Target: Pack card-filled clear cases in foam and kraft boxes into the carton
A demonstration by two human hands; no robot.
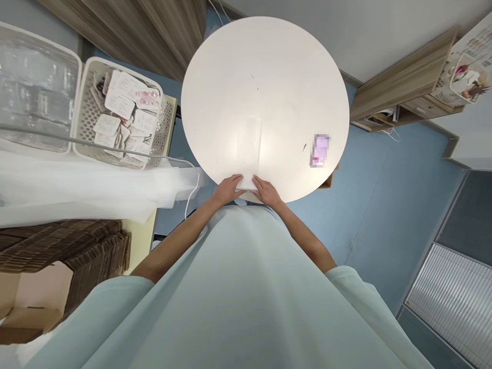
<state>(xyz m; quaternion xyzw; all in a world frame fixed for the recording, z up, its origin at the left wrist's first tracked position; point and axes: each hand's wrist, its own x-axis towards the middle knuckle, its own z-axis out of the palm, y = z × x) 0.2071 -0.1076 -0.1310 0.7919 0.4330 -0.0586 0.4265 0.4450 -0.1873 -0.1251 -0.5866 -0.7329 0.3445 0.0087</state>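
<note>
A thin, whitish, see-through sheet (249, 146) lies lengthwise on the round white table (269, 56), reaching from its middle to the near edge. Its near end looks folded or rolled into a thicker white band. My left hand (229, 189) grips the left side of that end, fingers on top and thumb toward the near edge. On the other side, my right hand (267, 191) holds the same end in the same way. The fingers are close together on both hands. Whether anything is wrapped inside the folded end, I cannot tell.
A blurred purple item (320, 150) lies at the table's right. To the left stand a white basket of printed cards (87, 123) and a basket of clear plastic pieces (38, 89). White sheeting (96, 187) and stacked brown cardboard (92, 256) lie nearer. A cable crosses there.
</note>
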